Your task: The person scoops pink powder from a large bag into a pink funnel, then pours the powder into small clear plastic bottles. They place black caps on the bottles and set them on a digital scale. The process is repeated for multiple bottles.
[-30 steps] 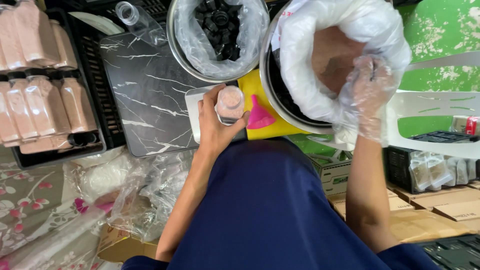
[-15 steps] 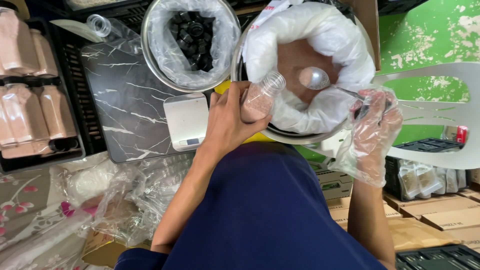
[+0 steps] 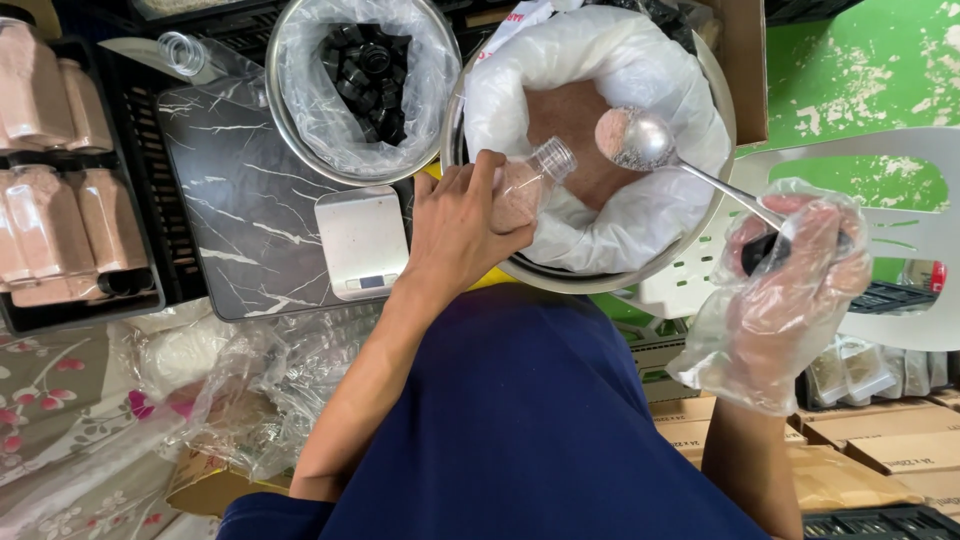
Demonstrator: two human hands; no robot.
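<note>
While left hand [image 3: 465,225] fingers grip tilted bottle [image 3: 525,190] over lined bowl [image 3: 640,215] and gloved right hand [image 3: 790,275] fingers clasp spoon [image 3: 650,145]: likely spill past narrow neck.

A dark blue garment covers the torso; a loose, clear plastic glove [image 3: 775,290] wraps the right hand.
</note>
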